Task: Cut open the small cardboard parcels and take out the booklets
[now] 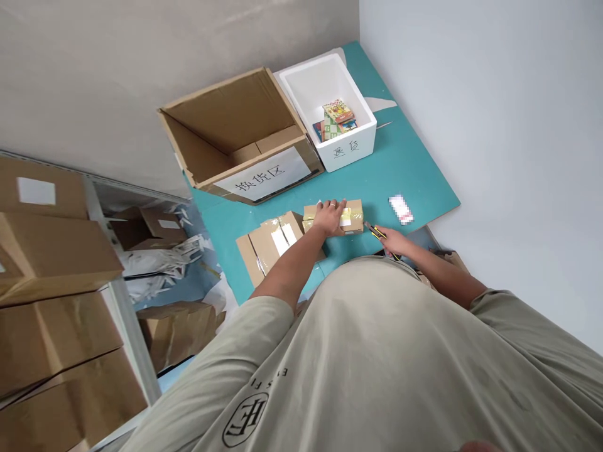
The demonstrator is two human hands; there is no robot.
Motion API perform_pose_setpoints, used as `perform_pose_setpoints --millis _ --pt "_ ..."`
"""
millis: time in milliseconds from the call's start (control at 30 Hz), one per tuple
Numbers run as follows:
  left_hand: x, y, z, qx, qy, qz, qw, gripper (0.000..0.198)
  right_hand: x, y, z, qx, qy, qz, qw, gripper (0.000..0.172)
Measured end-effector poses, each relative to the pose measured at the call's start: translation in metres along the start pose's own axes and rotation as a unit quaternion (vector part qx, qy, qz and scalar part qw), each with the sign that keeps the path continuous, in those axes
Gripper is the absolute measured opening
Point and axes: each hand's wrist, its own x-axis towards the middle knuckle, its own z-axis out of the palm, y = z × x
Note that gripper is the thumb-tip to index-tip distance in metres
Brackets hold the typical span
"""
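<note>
My left hand [328, 217] presses on top of a small cardboard box [355, 211] sealed with yellowish tape, its fingers reaching to the far edge and holding it against the table. A ring shows on one finger. In my right hand [392, 242] is a utility knife [376, 232] with a black and yellow handle, gripped with its tip close to the box's right end. Left of that box, beside my left forearm, lie taped cardboard boxes [264, 242] with a white label; my forearm hides part of them.
On the teal table [424, 169] stand a large open carton [301, 150] with a paper sign and a white foam box [325, 160] holding several colourful booklets [338, 113]. A blurred pale item [401, 209] lies at right. Shelves with cartons [56, 251] rise at left; walls bound the table.
</note>
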Motion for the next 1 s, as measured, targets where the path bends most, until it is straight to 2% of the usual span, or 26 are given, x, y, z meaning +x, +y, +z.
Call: perform_pose_setpoints --millis 200,333,433,533,667,733,900,1000 --pt "0.001 -0.001 -0.003 -0.002 -0.004 0.003 1.0 0.138 -0.009 0.006 -0.006 -0.001 0.034 -0.004 0.999 0.075" --pt "-0.002 -0.001 -0.003 -0.004 0.001 0.001 1.0 0.135 -0.003 0.025 -0.013 0.024 0.074 -0.004 0.997 0.076" --pt "-0.005 0.002 -0.002 -0.003 0.003 -0.004 1.0 0.135 0.016 0.044 -0.008 0.011 0.106 0.01 0.994 0.076" --pt "-0.01 0.006 -0.003 -0.009 0.005 -0.018 1.0 0.132 0.044 0.058 0.003 -0.056 0.13 0.018 0.99 0.072" --pt "-0.018 0.012 -0.002 -0.023 0.011 -0.048 0.999 0.114 0.079 0.066 0.014 -0.16 0.132 0.031 0.978 0.062" --pt "-0.023 0.014 -0.001 -0.029 0.017 -0.055 0.998 0.112 0.091 0.067 0.014 -0.197 0.133 0.032 0.971 0.06" --pt "-0.035 0.02 0.006 -0.038 0.042 -0.057 0.997 0.132 0.107 0.073 0.002 -0.246 0.133 0.016 0.96 0.056" --pt "-0.046 0.02 0.014 -0.032 0.041 -0.069 0.996 0.144 0.11 0.079 -0.005 -0.272 0.126 0.004 0.954 0.06"
